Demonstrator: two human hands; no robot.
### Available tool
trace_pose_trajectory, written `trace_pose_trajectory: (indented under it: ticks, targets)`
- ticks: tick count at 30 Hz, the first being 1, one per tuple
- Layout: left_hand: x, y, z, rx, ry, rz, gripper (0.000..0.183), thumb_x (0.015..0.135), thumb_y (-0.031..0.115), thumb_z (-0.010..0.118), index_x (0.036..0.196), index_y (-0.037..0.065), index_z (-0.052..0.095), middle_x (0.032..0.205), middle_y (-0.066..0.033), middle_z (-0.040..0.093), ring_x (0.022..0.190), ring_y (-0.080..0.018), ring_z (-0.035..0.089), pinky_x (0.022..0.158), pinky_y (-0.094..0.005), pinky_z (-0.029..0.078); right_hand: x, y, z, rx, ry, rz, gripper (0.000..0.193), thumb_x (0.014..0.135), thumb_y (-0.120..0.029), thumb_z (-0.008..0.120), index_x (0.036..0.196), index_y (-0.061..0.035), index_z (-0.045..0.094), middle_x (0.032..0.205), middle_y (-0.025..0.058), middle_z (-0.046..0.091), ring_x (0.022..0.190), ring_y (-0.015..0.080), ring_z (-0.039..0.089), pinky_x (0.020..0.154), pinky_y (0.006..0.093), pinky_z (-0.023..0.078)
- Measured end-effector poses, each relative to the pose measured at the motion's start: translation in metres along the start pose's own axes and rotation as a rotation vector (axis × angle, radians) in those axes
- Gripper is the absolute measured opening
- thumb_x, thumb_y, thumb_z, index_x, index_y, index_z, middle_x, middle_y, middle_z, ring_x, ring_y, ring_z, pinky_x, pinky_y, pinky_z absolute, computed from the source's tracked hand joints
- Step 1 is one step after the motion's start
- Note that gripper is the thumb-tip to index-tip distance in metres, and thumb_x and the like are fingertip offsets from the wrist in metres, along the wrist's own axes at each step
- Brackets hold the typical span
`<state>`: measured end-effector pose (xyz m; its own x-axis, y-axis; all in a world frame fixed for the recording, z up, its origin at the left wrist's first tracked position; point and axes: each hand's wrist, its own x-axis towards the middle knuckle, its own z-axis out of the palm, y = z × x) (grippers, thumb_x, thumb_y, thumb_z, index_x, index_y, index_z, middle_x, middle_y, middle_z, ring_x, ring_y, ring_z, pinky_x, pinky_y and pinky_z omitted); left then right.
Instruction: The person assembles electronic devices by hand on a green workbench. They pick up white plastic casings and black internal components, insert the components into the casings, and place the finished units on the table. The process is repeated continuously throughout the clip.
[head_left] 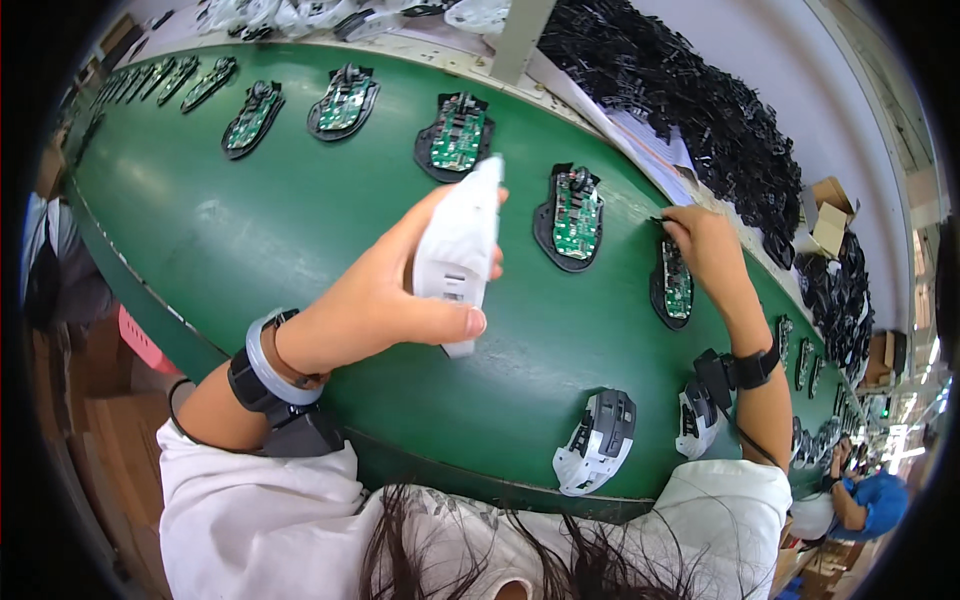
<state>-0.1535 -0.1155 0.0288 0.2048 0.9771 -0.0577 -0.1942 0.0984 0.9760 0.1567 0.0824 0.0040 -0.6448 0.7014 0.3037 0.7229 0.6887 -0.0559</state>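
My left hand (375, 290) is wrapped round a white computer mouse shell (458, 235), held up on edge above the green table. To the right, the thumb and fingers of my right hand (706, 250) pinch a small black plastic part (659, 219). It sits at the far end of a black mouse base with a green circuit board (677, 290); my fingers partly cover that end, so whether the part touches the base is hidden. Another mouse base (576, 225) lies between my hands, and one more base (457, 140) lies just beyond the shell.
More mouse bases (345, 105) run in a row along the green table (250, 240) to the far left. Grey-and-white mouse shells (600, 440) lie near the front edge. Heaped small black parts (660, 80) fill the far shelf. A person in a blue cap (882, 505) works at far right.
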Motion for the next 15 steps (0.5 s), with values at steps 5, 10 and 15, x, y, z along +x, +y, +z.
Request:
trace_pose_trajectory:
  ticks: [5, 10, 15]
  targets:
    - [-0.003, -0.008, 0.001, 0.317, 0.159, 0.250, 0.081, 0.071, 0.007, 0.065, 0.141, 0.005, 0.026, 0.121, -0.0108, 0.046, 0.106, -0.0153, 0.050, 0.087, -0.0298, 0.045, -0.006, -0.076, -0.058, -0.019, 0.441, -0.207, 0.015, 0.081, -0.011, 0.063, 0.094, -0.0062, 0.068, 0.074, 0.0091, 0.058, 0.064, 0.0249, 0.057, 0.060, 0.0337, 0.047]
    - [-0.004, -0.003, 0.011, 0.477, 0.176, 0.158, 0.066, 0.072, 0.007, 0.065, 0.131, 0.002, 0.037, 0.104, -0.0088, 0.058, 0.092, -0.0128, 0.054, 0.083, -0.0269, 0.045, -0.007, -0.157, -0.065, -0.010, 0.442, -0.829, 0.032, 0.067, -0.006, 0.067, 0.099, -0.0016, 0.066, 0.077, 0.0067, 0.055, 0.061, 0.0175, 0.054, 0.051, 0.0266, 0.045]
    - [-0.005, -0.006, 0.007, 0.581, 0.242, 0.249, 0.059, 0.070, 0.009, 0.068, 0.124, 0.001, 0.045, 0.095, -0.0099, 0.060, 0.083, -0.0120, 0.057, 0.076, -0.0261, 0.047, 0.002, -0.165, -0.037, 0.054, 0.421, -0.861, 0.032, 0.071, -0.010, 0.069, 0.101, 0.0003, 0.063, 0.082, 0.0085, 0.056, 0.065, 0.0189, 0.056, 0.056, 0.0272, 0.049]
